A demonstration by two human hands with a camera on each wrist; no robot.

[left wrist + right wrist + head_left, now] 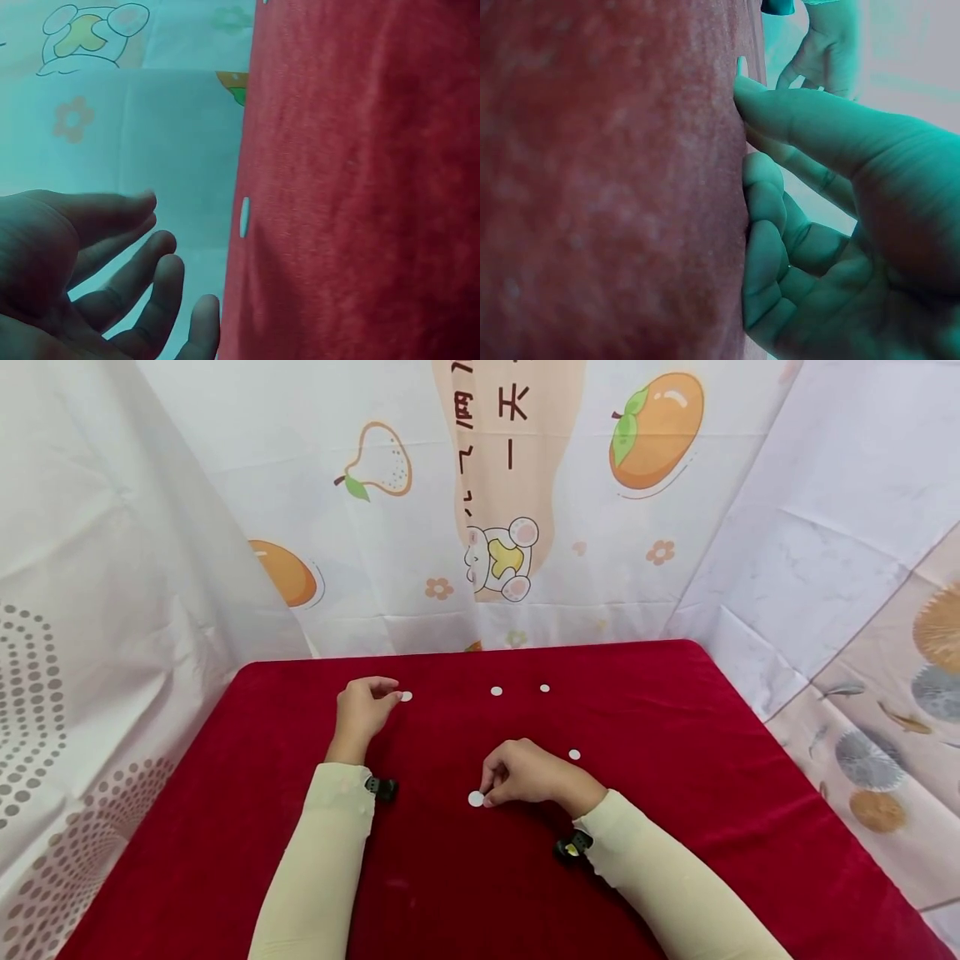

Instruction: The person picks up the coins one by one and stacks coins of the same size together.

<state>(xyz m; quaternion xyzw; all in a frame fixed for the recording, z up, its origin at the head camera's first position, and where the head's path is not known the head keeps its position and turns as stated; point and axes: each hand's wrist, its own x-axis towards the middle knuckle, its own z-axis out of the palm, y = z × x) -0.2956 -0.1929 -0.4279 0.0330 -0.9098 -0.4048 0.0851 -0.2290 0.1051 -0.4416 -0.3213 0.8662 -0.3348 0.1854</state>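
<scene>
Several small flat white discs lie on a red cloth. My left hand (362,710) is at the far left, its thumb and fingertips close to a disc (406,697). Loosely bent fingers (169,281) show apart from a white disc (244,217) in the left wrist view, with nothing between them. Near the middle, my right hand (528,772) pinches the edge of another disc (476,798) at the cloth, between thumb and index finger. From the right wrist, only a sliver of that disc (742,66) shows past the thumb tip; the other fingers are curled in.
Two discs lie along the back, one left (497,691) and one right (544,688). Another disc (574,754) lies just behind the right hand. The red-covered table (675,710) ends at a printed curtain (585,618). Small black devices are on both wrists.
</scene>
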